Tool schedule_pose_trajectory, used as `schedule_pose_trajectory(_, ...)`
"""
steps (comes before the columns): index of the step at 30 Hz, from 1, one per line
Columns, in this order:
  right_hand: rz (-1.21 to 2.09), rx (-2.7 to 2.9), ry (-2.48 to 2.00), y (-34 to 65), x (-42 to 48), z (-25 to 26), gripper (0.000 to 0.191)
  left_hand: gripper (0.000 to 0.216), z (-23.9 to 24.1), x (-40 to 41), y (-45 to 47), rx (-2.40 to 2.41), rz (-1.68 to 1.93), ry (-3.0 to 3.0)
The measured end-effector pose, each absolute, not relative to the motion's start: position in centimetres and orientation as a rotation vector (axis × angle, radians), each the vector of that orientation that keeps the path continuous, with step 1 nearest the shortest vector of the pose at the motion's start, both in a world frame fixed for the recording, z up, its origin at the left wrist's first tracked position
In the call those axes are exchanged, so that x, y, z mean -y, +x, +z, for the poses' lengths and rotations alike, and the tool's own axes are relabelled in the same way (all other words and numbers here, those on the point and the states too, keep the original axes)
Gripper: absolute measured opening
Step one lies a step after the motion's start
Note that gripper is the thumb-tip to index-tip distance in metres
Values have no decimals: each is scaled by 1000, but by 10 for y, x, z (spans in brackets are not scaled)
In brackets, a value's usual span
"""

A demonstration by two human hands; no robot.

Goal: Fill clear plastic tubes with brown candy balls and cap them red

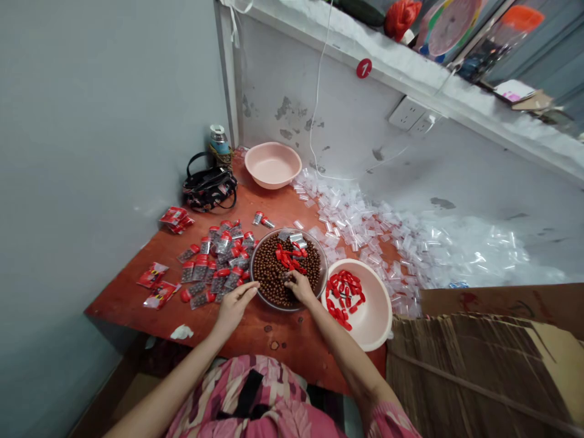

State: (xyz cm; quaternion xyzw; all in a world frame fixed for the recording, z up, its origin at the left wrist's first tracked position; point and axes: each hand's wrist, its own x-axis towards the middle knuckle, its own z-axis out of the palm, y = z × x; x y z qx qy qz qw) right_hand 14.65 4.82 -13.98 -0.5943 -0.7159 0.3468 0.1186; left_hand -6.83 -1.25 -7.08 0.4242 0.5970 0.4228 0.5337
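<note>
A metal bowl [323, 277] of round brown beads [269, 267] stands in front of me. On top of the beads lie red plastic caps [287, 258] and several clear plastic pieces [298, 240]. My right hand [300, 288] reaches into the bowl, its fingertips pinched at the beads; whatever they grip is hidden. At the bowl's left rim my left hand [235, 306] has thumb and fingers pressed together, and I cannot make out what is between them. Just left of it lies a pile of small clear containers [201, 267] with red lids and dark contents.
A pale basin [381, 304] with red caps touches the bowl's right side. Another pink basin [274, 165] stands by the wall. Clear plastic pieces [360, 219] spread across the right. Red packets [159, 286], a black handbag [210, 187] and cardboard [474, 371] flank the work area.
</note>
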Motion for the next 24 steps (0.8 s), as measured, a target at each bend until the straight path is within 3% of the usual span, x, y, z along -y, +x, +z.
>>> schedule_pose_trajectory(12,1611,1222,-1193,140,-29,-82,28,40,-82,-13,-23,-1209,946,1201)
schedule_pose_trajectory(15,1530,1360,-1217,142,-25,-71,29,31,-81,-16,-17,-1187,964,1255)
schedule_pose_trajectory(19,1163,1684,-1277,154,-24,-55,40,35,-89,-19,-13,-1124,968,1053)
schedule_pose_trajectory(24,897,2048,-1125,163,-27,-37,29,40,-94,-21,-11,-1017,925,968)
